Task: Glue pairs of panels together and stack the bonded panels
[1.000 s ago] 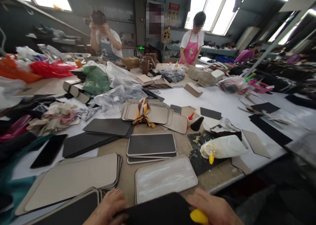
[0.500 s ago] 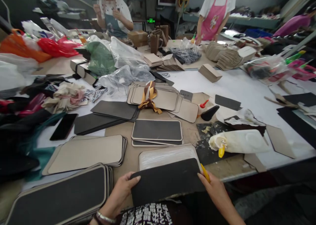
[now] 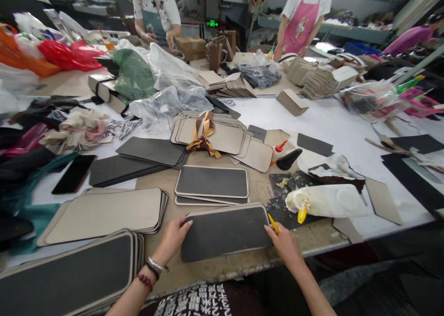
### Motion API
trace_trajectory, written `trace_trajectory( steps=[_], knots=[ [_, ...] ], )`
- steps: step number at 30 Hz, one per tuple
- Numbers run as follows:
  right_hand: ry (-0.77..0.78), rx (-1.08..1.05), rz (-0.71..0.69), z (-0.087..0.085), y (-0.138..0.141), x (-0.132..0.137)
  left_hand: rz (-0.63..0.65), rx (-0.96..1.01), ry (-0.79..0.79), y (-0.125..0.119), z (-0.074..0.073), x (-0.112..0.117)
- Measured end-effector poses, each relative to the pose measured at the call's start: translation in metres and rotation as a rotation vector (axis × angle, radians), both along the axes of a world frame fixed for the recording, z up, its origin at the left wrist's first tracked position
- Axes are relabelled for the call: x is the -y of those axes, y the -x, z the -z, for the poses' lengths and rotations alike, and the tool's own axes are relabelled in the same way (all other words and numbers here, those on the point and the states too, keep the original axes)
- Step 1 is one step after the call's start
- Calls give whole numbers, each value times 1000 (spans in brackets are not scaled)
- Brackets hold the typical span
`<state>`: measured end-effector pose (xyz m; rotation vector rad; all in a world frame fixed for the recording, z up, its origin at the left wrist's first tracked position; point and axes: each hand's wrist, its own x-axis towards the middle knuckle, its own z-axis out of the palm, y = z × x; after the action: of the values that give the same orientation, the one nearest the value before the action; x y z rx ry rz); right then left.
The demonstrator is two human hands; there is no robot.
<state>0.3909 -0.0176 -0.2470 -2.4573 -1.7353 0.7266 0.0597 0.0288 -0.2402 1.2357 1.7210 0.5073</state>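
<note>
A dark grey rectangular sheet (image 3: 225,235) lies over a beige round-cornered panel (image 3: 247,206), whose far rim shows above it. My left hand (image 3: 174,236) pinches the sheet's left edge between thumb and fingers. At its right edge my right hand (image 3: 282,239) grips the sheet, with a yellow stick-like tool (image 3: 273,224) also tucked in the fingers. Just beyond are framed dark panels (image 3: 211,182) in a small stack. A white glue bottle (image 3: 333,201), lying on its side with a yellow piece (image 3: 302,213) at its smeared opening, is to the right.
Stacks of beige panels (image 3: 104,214) and dark-faced panels (image 3: 69,269) stand at the left, by a black phone (image 3: 74,174). Dark sheets (image 3: 149,150) and a ribbon-tied beige stack (image 3: 229,138) lie farther back. Two people (image 3: 156,15) work across the table.
Both hands have moved the dark sheet forward and down onto the panel, covering its white-smeared face. The view has shifted slightly. A co-worker across the table has lowered their hands.
</note>
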Motion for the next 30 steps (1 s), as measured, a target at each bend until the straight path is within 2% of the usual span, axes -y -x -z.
trace_trajectory(
  steps=[5,12,17,22,30],
  knots=[
    [44,40,-32,-1,-2,-4,11,-235,-26,-6,-2,0],
    [58,55,-47,-2,-4,-7,-19,-314,-11,-13,-2,0],
    [76,85,-85,8,-8,-6,-60,-261,-34,-12,5,4],
    [87,85,-131,18,-13,-4,-89,-230,-25,-10,4,3],
    [126,86,-128,15,-11,-6,-132,-204,-34,-10,1,4]
  ],
)
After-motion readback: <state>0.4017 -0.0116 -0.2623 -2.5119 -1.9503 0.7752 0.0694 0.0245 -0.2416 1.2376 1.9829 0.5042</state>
